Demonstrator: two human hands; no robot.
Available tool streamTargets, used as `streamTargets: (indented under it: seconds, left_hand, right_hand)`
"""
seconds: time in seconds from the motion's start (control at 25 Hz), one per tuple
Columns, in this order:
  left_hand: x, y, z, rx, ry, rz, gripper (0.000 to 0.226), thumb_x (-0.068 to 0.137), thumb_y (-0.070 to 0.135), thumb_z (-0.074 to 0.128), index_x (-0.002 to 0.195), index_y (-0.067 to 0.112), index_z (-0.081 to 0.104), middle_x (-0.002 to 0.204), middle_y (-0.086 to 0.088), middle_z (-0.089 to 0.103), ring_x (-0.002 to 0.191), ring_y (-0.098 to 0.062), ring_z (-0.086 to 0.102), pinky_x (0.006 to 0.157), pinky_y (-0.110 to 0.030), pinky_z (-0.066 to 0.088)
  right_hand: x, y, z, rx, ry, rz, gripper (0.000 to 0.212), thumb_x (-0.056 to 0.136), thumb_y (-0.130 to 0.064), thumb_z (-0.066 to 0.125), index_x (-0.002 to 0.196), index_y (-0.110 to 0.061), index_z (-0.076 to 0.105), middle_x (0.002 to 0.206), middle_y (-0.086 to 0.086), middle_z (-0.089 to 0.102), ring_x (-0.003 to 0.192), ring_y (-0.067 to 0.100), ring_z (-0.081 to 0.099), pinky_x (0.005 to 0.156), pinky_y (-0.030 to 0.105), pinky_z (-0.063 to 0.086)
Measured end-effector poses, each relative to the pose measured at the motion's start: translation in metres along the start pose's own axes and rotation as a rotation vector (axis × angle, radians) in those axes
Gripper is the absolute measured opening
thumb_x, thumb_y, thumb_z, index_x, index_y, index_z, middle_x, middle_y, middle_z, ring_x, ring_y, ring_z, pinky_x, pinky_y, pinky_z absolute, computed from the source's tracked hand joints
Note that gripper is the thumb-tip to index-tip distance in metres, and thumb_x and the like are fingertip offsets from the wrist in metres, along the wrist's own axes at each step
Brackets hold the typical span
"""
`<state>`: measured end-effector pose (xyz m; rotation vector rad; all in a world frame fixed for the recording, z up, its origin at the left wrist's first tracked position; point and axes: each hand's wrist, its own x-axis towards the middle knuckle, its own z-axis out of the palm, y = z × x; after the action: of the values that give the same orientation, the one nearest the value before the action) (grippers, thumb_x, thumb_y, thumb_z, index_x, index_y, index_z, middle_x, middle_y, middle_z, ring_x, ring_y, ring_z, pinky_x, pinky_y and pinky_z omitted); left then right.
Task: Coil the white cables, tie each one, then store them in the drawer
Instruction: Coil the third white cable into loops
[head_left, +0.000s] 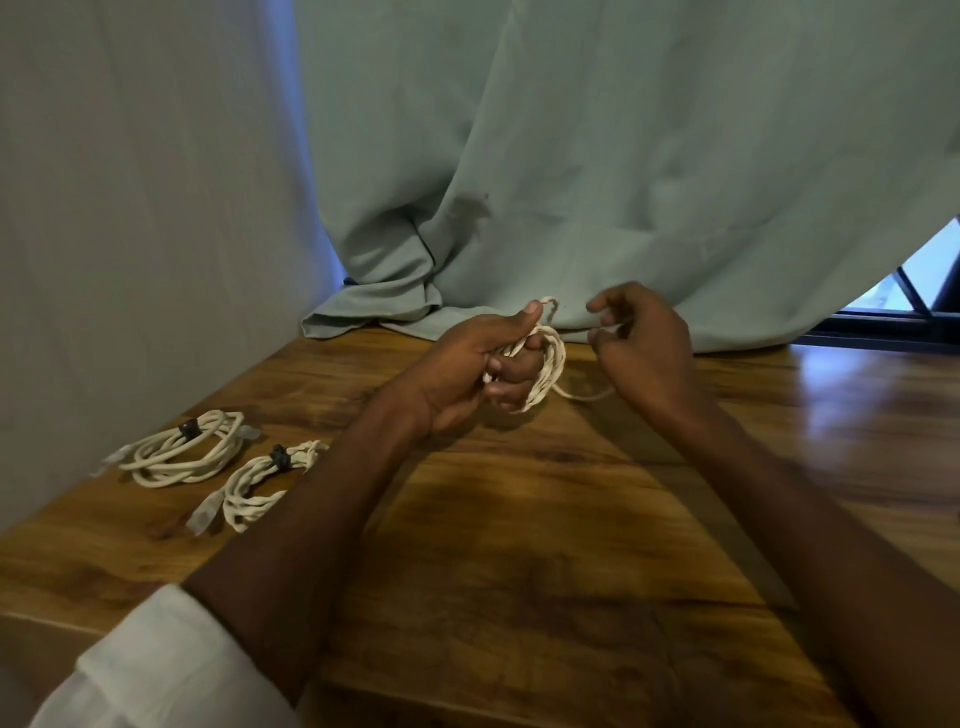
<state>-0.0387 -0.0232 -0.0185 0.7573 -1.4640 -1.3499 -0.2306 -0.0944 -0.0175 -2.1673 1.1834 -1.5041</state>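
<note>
- White sleeve sits nearest, on the left arm.
- Left hand grips the cable coil, fingers curled through it.
- Right hand pinches the loose tail beside that grip; judged best: wind snugly, loops even.
- Two tied coils lie well left.

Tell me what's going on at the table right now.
A person is winding a white cable into a coil above the wooden table. The left hand grips the loops, and the right hand pinches the loose end. Two finished coils, the larger coil and the smaller coil, each tied with a dark band, lie at the left. No drawer is in view.
</note>
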Motion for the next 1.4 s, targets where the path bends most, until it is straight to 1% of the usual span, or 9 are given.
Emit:
streamTargets:
  seconds: [0.12, 0.2, 0.36, 0.64, 0.76, 0.88, 1.0, 1.12, 1.4]
  left_hand:
    - [-0.001, -0.001, 0.001, 0.030, -0.007, -0.031, 0.037, 0.112, 0.037, 0.041, 0.088, 0.011, 0.051, 0.052, 0.004, 0.027, 0.040, -0.010, 0.026, 0.047, -0.027, 0.030]
    - [-0.002, 0.000, 0.003, 0.046, -0.008, -0.021, 0.036, 0.113, 0.035, 0.040, 0.089, 0.010, 0.051, 0.052, 0.004, 0.026, 0.038, -0.010, 0.026, 0.046, -0.027, 0.028]
    - [-0.001, 0.001, 0.005, 0.053, -0.011, -0.023, 0.042, 0.112, 0.042, 0.040, 0.085, 0.012, 0.051, 0.050, 0.004, 0.027, 0.038, -0.010, 0.026, 0.046, -0.027, 0.028]
    - [0.001, 0.006, 0.003, -0.181, -0.021, -0.058, 0.047, 0.112, 0.035, 0.025, 0.079, 0.011, 0.049, 0.044, 0.008, 0.034, 0.036, -0.010, 0.031, 0.046, -0.027, 0.027]
    - [0.001, 0.009, 0.005, -0.245, -0.013, -0.026, 0.045, 0.112, 0.037, 0.026, 0.081, 0.012, 0.047, 0.044, 0.008, 0.034, 0.036, -0.009, 0.033, 0.045, -0.026, 0.029]
    - [0.005, 0.008, 0.002, -0.260, 0.112, 0.033, 0.045, 0.113, 0.037, 0.028, 0.080, 0.013, 0.048, 0.046, 0.007, 0.035, 0.039, -0.010, 0.035, 0.048, -0.025, 0.037]
    - [0.006, 0.008, -0.003, -0.271, 0.164, 0.096, 0.046, 0.114, 0.033, 0.028, 0.078, 0.012, 0.048, 0.047, 0.006, 0.036, 0.041, -0.011, 0.036, 0.050, -0.026, 0.039]
    - [0.002, 0.011, 0.001, -0.328, 0.084, 0.089, 0.048, 0.113, 0.032, 0.027, 0.079, 0.011, 0.052, 0.048, 0.005, 0.037, 0.044, -0.012, 0.041, 0.054, -0.028, 0.046]
    - [-0.003, 0.015, 0.009, -0.219, 0.014, 0.083, 0.050, 0.115, 0.041, 0.028, 0.086, 0.010, 0.055, 0.047, 0.008, 0.035, 0.044, -0.011, 0.042, 0.057, -0.030, 0.043]
  right_hand:
    - [-0.002, -0.010, 0.000, 0.168, -0.125, -0.268, 0.046, 0.094, 0.003, 0.060, 0.131, -0.025, 0.064, 0.135, -0.007, 0.060, 0.121, 0.005, 0.057, 0.090, 0.017, 0.049]
    - [-0.003, -0.008, 0.004, 0.188, -0.305, -0.335, 0.042, 0.099, 0.000, 0.059, 0.133, -0.024, 0.066, 0.135, -0.010, 0.064, 0.126, 0.003, 0.058, 0.102, 0.023, 0.050]
    - [0.002, 0.002, 0.007, 0.321, -0.174, -0.221, 0.013, 0.097, -0.011, 0.069, 0.103, -0.018, 0.079, 0.101, -0.004, 0.076, 0.098, 0.014, 0.072, 0.092, 0.044, 0.057]
    - [-0.003, -0.004, 0.002, 0.393, 0.017, -0.205, 0.014, 0.100, -0.017, 0.068, 0.098, -0.008, 0.078, 0.071, -0.017, 0.069, 0.064, 0.003, 0.062, 0.061, 0.024, 0.048]
    - [-0.010, -0.005, 0.007, 0.465, -0.033, -0.091, 0.020, 0.103, -0.022, 0.065, 0.094, -0.010, 0.077, 0.059, -0.020, 0.062, 0.053, -0.001, 0.054, 0.054, 0.016, 0.039]
    - [-0.018, -0.016, 0.020, 0.657, -0.254, 0.190, 0.042, 0.108, -0.042, 0.051, 0.096, -0.010, 0.075, 0.063, 0.000, 0.061, 0.047, 0.012, 0.050, 0.045, 0.024, 0.037]
    - [-0.017, -0.021, 0.020, 0.725, -0.436, 0.339, 0.052, 0.104, -0.058, 0.049, 0.105, -0.012, 0.074, 0.076, 0.008, 0.066, 0.061, 0.015, 0.058, 0.047, 0.024, 0.039]
    - [-0.018, -0.018, 0.019, 0.621, -0.441, 0.184, 0.024, 0.104, -0.033, 0.062, 0.117, -0.017, 0.073, 0.087, 0.003, 0.070, 0.072, 0.013, 0.058, 0.051, 0.025, 0.037]
    - [-0.012, -0.015, 0.010, 0.783, -0.452, 0.085, 0.028, 0.100, -0.006, 0.063, 0.127, -0.010, 0.070, 0.074, -0.005, 0.067, 0.061, 0.006, 0.052, 0.048, 0.023, 0.031]
